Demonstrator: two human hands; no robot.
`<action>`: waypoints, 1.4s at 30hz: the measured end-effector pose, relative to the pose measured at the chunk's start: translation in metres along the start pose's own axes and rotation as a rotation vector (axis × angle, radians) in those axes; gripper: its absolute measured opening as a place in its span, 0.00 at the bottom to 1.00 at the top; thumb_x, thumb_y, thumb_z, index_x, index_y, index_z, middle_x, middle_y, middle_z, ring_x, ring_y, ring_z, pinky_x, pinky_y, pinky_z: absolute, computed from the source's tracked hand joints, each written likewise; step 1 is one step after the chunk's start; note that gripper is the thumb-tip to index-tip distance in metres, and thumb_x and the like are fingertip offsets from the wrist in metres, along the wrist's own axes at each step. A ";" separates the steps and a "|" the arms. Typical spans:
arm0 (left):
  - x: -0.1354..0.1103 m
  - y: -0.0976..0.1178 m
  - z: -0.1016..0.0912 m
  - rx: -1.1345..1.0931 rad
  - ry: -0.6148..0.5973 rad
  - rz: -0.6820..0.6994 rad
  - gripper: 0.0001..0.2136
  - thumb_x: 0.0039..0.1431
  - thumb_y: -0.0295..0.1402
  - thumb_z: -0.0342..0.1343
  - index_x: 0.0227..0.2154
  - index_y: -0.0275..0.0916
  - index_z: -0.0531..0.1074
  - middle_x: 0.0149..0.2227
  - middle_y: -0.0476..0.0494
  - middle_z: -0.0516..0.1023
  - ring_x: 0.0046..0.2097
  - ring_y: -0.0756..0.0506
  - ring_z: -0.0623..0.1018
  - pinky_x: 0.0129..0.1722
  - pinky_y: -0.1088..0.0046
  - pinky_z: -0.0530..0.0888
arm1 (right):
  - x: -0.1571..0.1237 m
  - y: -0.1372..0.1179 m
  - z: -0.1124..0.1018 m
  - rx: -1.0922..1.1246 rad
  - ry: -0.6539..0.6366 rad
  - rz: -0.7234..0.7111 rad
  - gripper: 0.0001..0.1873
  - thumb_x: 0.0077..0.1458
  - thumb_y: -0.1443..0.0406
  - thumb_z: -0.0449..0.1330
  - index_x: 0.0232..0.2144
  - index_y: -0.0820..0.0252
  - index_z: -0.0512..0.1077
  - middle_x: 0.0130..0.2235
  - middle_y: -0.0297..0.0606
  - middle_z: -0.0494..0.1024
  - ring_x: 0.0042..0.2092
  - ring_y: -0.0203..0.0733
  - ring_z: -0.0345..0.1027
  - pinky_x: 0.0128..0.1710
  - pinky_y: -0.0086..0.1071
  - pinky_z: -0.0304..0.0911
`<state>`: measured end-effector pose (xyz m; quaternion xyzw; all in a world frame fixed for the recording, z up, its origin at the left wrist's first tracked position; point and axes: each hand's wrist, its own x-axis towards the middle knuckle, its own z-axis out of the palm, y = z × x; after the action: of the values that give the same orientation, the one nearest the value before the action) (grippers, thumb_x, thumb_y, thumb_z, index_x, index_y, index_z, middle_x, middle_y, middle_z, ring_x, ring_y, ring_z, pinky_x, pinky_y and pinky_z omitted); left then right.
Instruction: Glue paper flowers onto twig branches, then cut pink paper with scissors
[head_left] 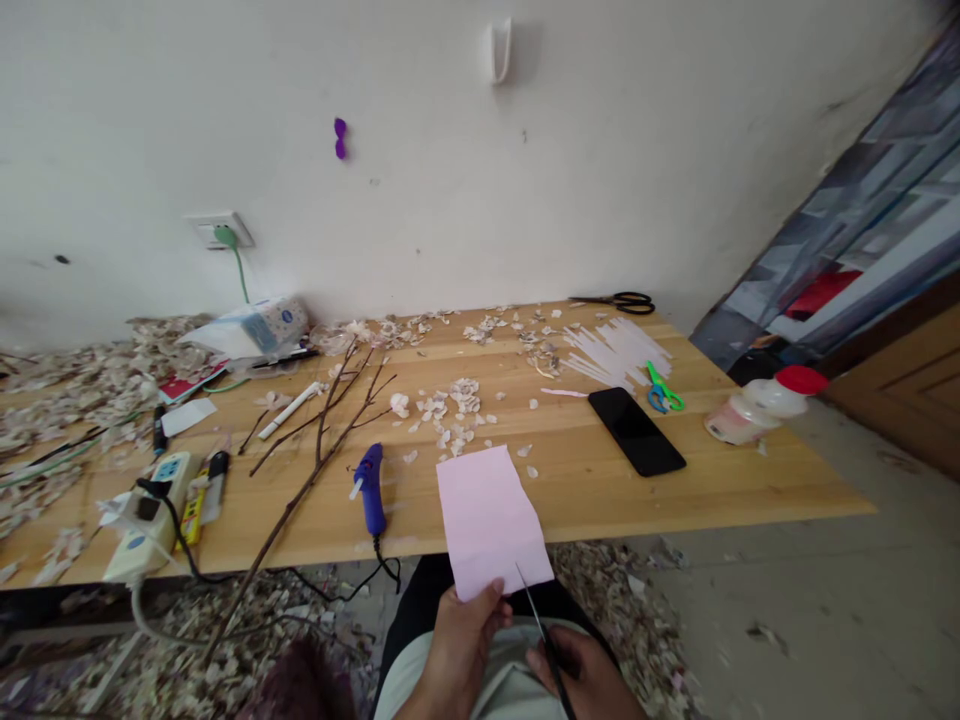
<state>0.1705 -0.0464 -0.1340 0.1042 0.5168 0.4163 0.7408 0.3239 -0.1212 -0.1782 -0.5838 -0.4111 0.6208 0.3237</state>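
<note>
My left hand (459, 645) pinches the near edge of a folded pale pink sheet of paper (491, 520), held up over the table's front edge. My right hand (585, 675) grips black scissors (541, 625) whose thin blades point up at the paper's lower right corner. Both hands hover above my lap, just in front of the wooden table (675, 490).
On the table lie a blue glue gun (370, 487), a bare branch (315, 460), a black phone (636, 431), small green scissors (661, 388), black scissors (619, 300), white paper strips (615, 352), a bottle on its side (757, 405), a power strip (150, 510) and scattered petal scraps (454, 405).
</note>
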 end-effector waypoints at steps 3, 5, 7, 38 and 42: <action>0.000 -0.002 -0.003 0.007 0.003 0.010 0.12 0.38 0.29 0.78 0.25 0.32 0.81 0.22 0.46 0.80 0.23 0.50 0.76 0.25 0.77 0.76 | 0.001 0.003 0.001 -0.003 -0.001 0.000 0.22 0.54 0.46 0.61 0.33 0.59 0.76 0.36 0.40 0.83 0.42 0.52 0.76 0.43 0.37 0.68; 0.000 -0.003 -0.004 0.012 0.002 0.015 0.12 0.38 0.30 0.78 0.25 0.32 0.81 0.22 0.45 0.80 0.23 0.50 0.76 0.25 0.76 0.76 | 0.001 0.006 0.002 -0.017 0.006 0.002 0.23 0.53 0.45 0.61 0.31 0.59 0.76 0.34 0.39 0.82 0.41 0.51 0.75 0.42 0.37 0.68; 0.001 -0.003 -0.004 0.019 -0.002 0.019 0.12 0.38 0.30 0.78 0.25 0.32 0.81 0.22 0.45 0.80 0.24 0.50 0.76 0.25 0.76 0.76 | 0.001 0.007 0.004 -0.032 0.023 0.007 0.23 0.52 0.44 0.61 0.30 0.59 0.76 0.33 0.38 0.82 0.40 0.50 0.75 0.40 0.36 0.67; 0.001 -0.002 -0.003 0.045 0.007 0.001 0.17 0.30 0.36 0.80 0.23 0.33 0.82 0.22 0.45 0.81 0.25 0.47 0.77 0.29 0.73 0.77 | 0.002 0.016 0.003 -0.029 0.024 -0.023 0.17 0.52 0.51 0.65 0.30 0.59 0.75 0.34 0.39 0.81 0.41 0.51 0.73 0.41 0.36 0.66; 0.003 -0.003 -0.005 0.055 0.003 0.009 0.18 0.30 0.38 0.80 0.24 0.34 0.82 0.22 0.45 0.81 0.26 0.47 0.77 0.29 0.73 0.77 | 0.003 0.019 0.003 -0.068 0.037 -0.016 0.20 0.54 0.48 0.62 0.31 0.59 0.76 0.33 0.39 0.81 0.39 0.50 0.73 0.41 0.36 0.67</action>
<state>0.1677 -0.0475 -0.1398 0.1263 0.5286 0.4054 0.7350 0.3223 -0.1279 -0.1966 -0.6026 -0.4305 0.5931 0.3159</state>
